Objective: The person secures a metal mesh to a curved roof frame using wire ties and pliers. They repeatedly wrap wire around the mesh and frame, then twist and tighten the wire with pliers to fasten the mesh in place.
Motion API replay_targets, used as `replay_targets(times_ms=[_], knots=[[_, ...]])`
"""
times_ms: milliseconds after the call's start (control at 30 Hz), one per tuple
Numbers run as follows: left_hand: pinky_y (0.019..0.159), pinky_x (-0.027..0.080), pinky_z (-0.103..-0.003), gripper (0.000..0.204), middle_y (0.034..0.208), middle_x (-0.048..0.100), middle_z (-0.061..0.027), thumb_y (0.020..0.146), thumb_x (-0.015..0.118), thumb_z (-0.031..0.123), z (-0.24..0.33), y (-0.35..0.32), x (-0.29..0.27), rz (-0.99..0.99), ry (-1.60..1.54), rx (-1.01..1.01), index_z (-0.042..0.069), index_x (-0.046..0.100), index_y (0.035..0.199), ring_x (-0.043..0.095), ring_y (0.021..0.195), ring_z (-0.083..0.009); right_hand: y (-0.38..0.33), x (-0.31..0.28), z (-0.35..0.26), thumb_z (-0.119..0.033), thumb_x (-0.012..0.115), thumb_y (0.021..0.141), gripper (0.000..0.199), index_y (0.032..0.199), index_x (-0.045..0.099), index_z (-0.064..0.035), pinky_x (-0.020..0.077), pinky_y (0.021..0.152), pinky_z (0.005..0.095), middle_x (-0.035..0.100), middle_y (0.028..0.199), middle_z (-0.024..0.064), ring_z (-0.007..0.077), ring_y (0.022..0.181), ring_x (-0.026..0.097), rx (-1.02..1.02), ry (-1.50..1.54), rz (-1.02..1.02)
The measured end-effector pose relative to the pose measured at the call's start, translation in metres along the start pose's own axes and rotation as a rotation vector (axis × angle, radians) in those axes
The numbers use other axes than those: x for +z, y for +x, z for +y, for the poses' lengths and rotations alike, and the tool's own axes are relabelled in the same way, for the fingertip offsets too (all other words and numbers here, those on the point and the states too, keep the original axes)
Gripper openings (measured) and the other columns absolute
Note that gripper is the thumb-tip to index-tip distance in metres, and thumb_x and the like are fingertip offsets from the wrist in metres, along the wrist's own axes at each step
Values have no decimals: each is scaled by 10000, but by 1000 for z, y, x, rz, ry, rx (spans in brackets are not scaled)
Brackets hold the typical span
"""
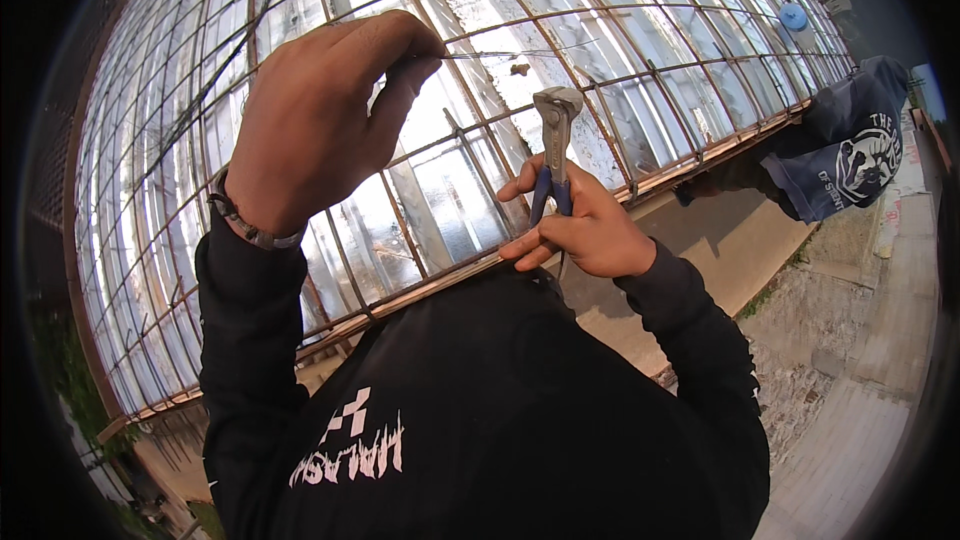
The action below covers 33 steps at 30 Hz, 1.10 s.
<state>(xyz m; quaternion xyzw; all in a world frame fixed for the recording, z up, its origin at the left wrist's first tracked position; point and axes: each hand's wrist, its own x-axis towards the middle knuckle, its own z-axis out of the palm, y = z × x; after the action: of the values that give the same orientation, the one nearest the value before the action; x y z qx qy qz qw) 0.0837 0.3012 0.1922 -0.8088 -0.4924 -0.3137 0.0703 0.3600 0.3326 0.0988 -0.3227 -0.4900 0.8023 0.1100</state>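
Nearest us, our right hand (585, 225) grips blue-handled pincers (553, 140), head up over the rebar grid (640, 50). Our left hand (315, 120), raised above the grid, pinches a thin wire (500, 53) stretched rightward. Farther right, another person's dark shirt (850, 145) shows at the grid's edge.

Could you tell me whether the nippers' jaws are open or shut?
Shut: the nippers in the right hand show metal jaws meeting at the tip, no gap.

The person wears a black long-sleeved top with white printed lettering and small white blocks on the chest, and a braided grey wristband (243, 223) on the left wrist.
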Motion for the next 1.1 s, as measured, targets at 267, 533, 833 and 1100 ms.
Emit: replay_targets(times_ms=[267, 533, 833, 1100], knots=[[630, 545, -346, 94, 845, 714, -102, 862, 686, 0, 7, 19, 10, -66, -37, 26, 33, 653, 943, 704, 732, -274, -6, 4, -6, 170, 397, 826, 728, 1500, 272, -77, 446, 1114, 369, 436, 1435, 151, 265, 1319, 533, -74, -100, -75], [609, 528, -384, 74, 762, 687, -125, 844, 685, 6, 13, 22, 11, -152, -131, 78, 30, 650, 904, 685, 708, -311, -17, 7, -48, 186, 380, 799, 831, 1567, 212, -86, 435, 1104, 342, 406, 1493, 156, 236, 1298, 550, 30, -160, -115], [630, 519, -418, 66, 767, 662, -152, 814, 673, -6, 9, 15, 8, -214, -149, 136, 13, 650, 873, 658, 723, -352, -22, -5, -53, 217, 340, 728, 879, 1559, 244, -52, 436, 1088, 330, 386, 1504, 169, 260, 1366, 488, -39, -343, -80], [634, 514, -417, 64, 756, 656, -142, 805, 676, -11, 5, 16, 8, -205, -210, 126, 18, 640, 850, 652, 718, -348, -26, -2, -47, 228, 304, 699, 905, 1561, 203, -29, 336, 1209, 386, 325, 1544, 146, 249, 1473, 310, -68, -321, -181]])
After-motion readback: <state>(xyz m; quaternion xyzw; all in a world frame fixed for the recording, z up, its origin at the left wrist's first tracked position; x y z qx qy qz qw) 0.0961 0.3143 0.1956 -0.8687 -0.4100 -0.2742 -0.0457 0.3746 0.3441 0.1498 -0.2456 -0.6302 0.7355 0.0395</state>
